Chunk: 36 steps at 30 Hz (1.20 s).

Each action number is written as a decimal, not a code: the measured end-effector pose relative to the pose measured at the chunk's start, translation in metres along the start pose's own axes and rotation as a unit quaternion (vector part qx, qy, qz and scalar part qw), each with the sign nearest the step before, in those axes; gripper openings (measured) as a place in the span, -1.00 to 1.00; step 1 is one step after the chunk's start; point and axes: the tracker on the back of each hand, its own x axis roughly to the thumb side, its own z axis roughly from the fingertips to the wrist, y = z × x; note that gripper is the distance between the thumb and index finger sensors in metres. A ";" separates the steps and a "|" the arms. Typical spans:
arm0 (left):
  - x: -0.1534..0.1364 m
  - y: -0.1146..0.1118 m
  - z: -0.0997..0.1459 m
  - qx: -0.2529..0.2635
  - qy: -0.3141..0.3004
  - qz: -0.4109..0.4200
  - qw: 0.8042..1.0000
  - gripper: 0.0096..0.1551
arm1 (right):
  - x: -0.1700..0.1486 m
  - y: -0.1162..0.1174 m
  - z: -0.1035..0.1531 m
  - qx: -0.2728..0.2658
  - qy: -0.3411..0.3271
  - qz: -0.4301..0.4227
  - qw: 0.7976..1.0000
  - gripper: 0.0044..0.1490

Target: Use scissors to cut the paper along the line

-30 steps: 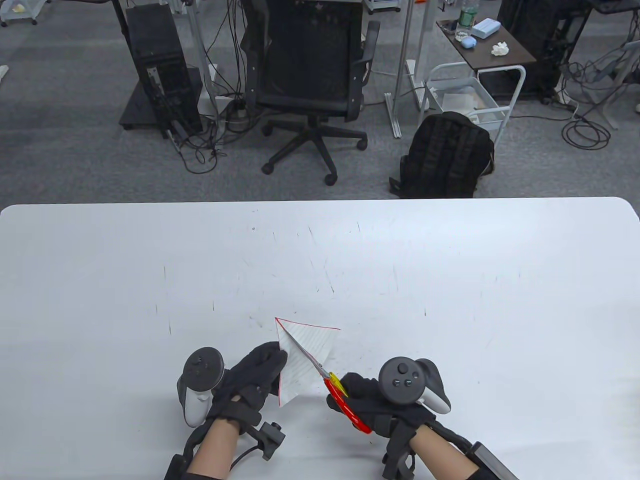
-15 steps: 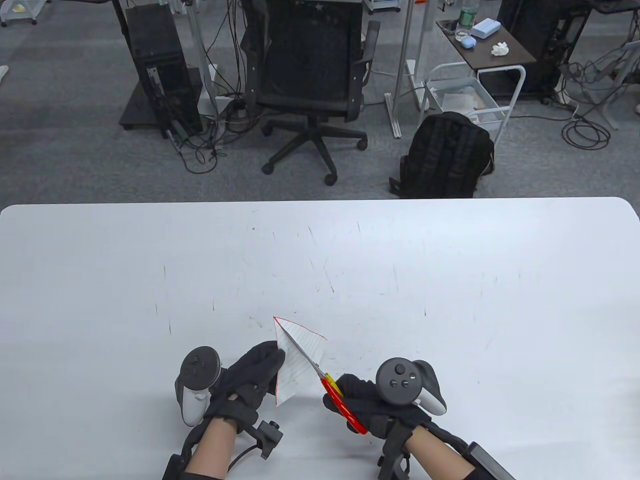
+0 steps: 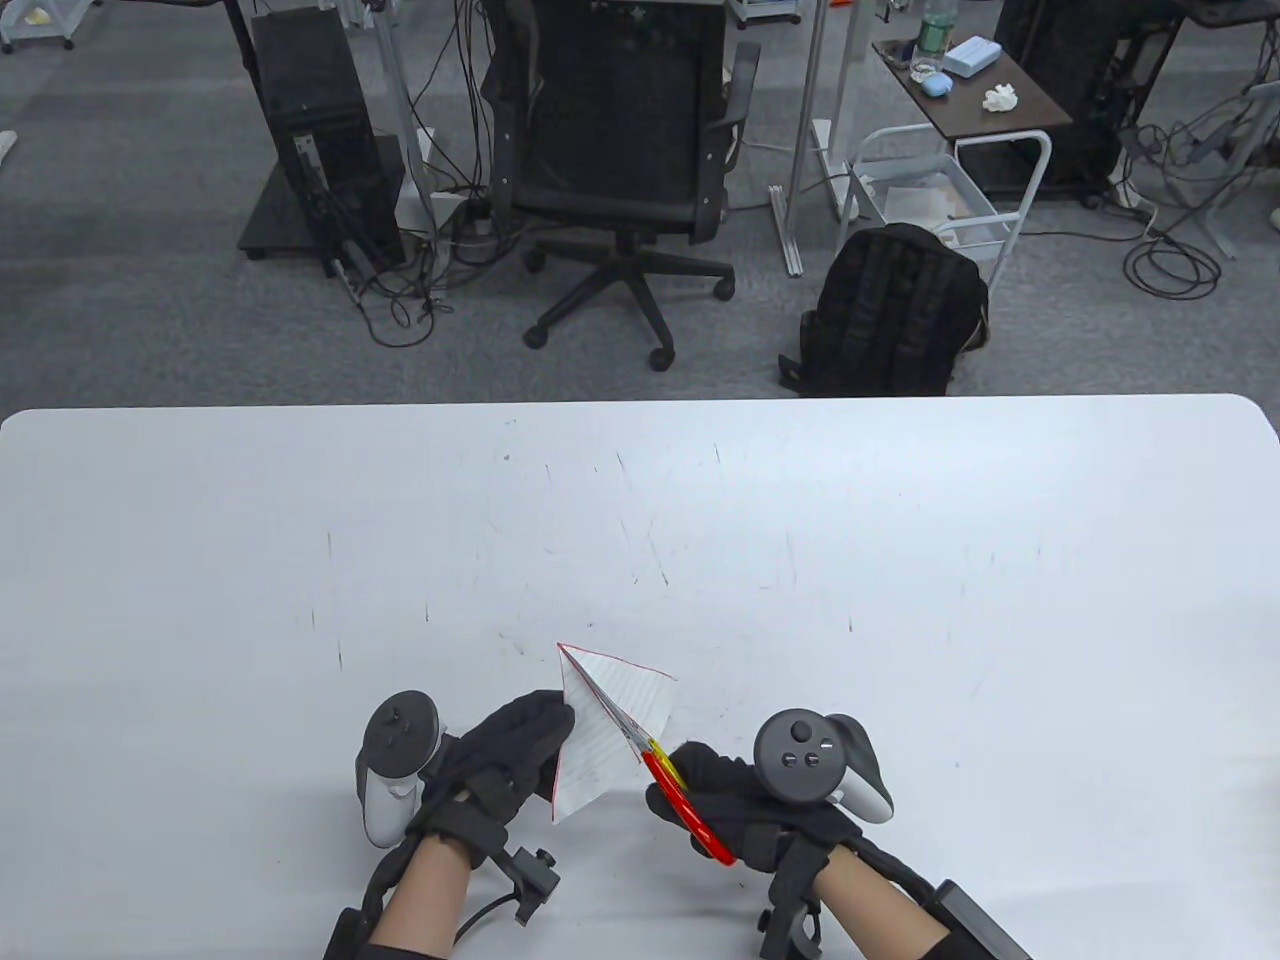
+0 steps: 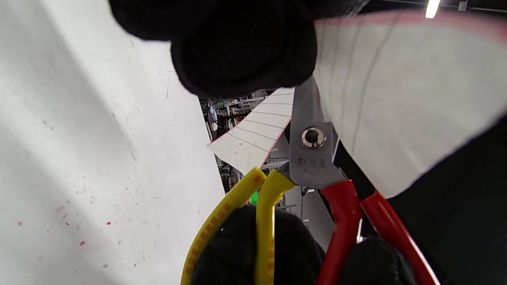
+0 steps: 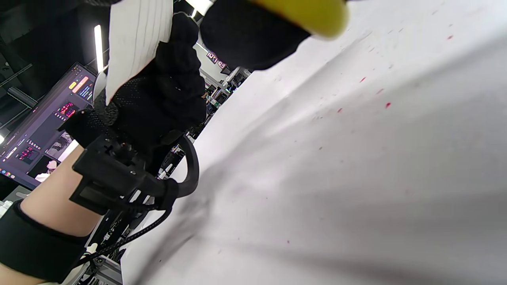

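Evidently the left hand (image 3: pixel 510 752) pinches the paper (image 3: pixel 610 725) taut off the bench (image 3: pixel 900 560) so the scissors (image 3: pixel 665 775), gripped in the right hand (image 3: pixel 740 805), bite between its fingers (image 4: pixel 241 51), blades seemingly nearly closed.

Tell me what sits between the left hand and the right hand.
In the table view, the lined paper held by the left hand and the scissors gripped by the right hand fill that stretch; the blades run through the paper.

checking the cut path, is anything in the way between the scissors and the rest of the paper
Nothing visible is. The right hand holds the scissors, whose blades already lie along the paper that the left hand holds up above the table. Its fingers grip the paper's left edge, apart from the blades.
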 end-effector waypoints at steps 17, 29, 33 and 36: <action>-0.003 0.002 0.002 0.029 0.006 0.008 1.000 -0.54 | -0.001 0.004 -0.002 0.012 -0.001 0.015 1.000 -0.11; -0.002 0.003 0.002 0.037 0.009 0.005 0.999 -0.56 | 0.004 0.011 -0.010 0.002 -0.001 0.013 1.000 -0.12; -0.001 0.004 0.002 0.039 0.010 0.009 0.999 -0.56 | 0.005 0.012 -0.011 -0.004 0.001 0.012 1.000 -0.13; -0.001 0.004 0.002 0.038 0.008 0.011 0.999 -0.55 | 0.006 0.014 -0.011 -0.004 0.001 0.010 1.000 -0.13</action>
